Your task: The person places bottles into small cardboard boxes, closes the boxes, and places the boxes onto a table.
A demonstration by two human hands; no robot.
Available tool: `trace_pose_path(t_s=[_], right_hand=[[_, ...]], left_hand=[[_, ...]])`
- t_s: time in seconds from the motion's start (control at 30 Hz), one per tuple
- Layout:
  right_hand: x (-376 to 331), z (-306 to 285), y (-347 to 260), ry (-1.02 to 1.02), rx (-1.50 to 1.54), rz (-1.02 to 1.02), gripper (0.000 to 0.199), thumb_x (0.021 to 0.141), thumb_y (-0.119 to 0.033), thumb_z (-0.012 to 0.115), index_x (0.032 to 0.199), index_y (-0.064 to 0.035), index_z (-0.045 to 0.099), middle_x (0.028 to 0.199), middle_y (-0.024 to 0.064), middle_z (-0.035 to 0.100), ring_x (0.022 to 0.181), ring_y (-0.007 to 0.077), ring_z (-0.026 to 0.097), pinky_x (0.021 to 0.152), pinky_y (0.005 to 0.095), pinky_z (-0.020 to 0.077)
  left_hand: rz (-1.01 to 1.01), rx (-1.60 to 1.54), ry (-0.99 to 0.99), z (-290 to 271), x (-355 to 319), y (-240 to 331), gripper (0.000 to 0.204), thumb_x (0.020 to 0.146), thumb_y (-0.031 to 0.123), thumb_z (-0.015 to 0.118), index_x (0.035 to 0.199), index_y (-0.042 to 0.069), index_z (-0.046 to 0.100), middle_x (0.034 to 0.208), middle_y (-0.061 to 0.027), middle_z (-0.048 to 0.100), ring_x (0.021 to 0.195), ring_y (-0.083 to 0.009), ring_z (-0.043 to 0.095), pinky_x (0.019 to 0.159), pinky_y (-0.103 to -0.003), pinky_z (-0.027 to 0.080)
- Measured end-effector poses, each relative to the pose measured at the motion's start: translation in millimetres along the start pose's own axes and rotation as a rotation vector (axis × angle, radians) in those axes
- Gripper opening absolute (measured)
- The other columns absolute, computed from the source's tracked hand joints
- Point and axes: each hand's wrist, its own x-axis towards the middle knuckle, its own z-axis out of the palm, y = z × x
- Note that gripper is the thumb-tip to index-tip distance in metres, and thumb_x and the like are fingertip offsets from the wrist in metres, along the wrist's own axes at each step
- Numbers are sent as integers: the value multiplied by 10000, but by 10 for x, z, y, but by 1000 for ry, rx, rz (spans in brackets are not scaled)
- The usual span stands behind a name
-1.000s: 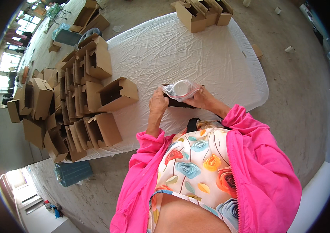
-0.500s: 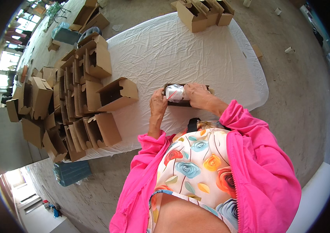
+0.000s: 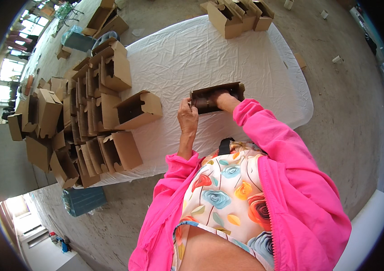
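An open-topped cardboard box (image 3: 210, 109) with a dark inside sits on the white-covered table in front of me. My left hand (image 3: 187, 115) grips its left end, thumb and fingertips at the edge. Into the box reaches my right hand (image 3: 223, 99); its fingers are down inside, out of sight, so what they touch or hold does not show. Something brownish lies in the left part of the box, too dark to name. On the left, apart from my hands, another open cardboard box (image 3: 149, 110) stands by the stacked ones.
The table (image 3: 174, 58) has a wrinkled white cover. Many open cardboard boxes (image 3: 122, 72) crowd its left side, and several more (image 3: 226, 27) stand at its far edge. A blue-green bin (image 3: 83, 201) is on the floor at lower left. Small white cylinders (image 3: 337, 59) lie on the floor at right.
The white plastic-wrapped roll that was at the box's left end is no longer in sight. My right hand has gone down into the box, and the box has tilted slightly.
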Motion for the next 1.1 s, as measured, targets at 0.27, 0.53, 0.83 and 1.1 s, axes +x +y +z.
trace_pose_path(t_s=[0.27, 0.53, 0.83, 1.1], right_hand=[[-609, -334, -1, 436, 439, -58, 277, 734, -36, 559, 1011, -40, 567, 1025, 150, 566, 966, 306, 541, 865, 353, 423], [-1085, -32, 305, 899, 785, 7, 435, 664, 26, 595, 1075, -33, 468, 972, 140, 516, 905, 305, 518, 807, 353, 438], [-1067, -71, 366, 848, 778, 25, 380, 706, 45, 534, 1077, -23, 486, 1044, 153, 531, 977, 319, 516, 853, 357, 431], [-1024, -131, 418, 680, 720, -108, 367, 735, -26, 546, 1099, -6, 503, 1095, 174, 531, 1009, 324, 508, 879, 352, 412]], left_hand=[[-60, -180, -6, -36, -59, -101, 219, 688, 9, 576, 903, 29, 538, 785, -95, 543, 560, -200, 526, 559, -324, 447], [179, -105, -82, -36, -77, -317, 307, 691, 4, 558, 996, 35, 566, 915, -100, 514, 685, -199, 547, 658, -326, 464], [31, -87, -308, -54, 137, -191, 499, 642, 6, 520, 1141, 12, 521, 1014, -135, 444, 755, -238, 523, 724, -325, 453], [209, 34, -271, -60, 153, -157, 497, 635, -11, 531, 1131, -44, 508, 1045, -149, 432, 872, -285, 496, 815, -333, 418]])
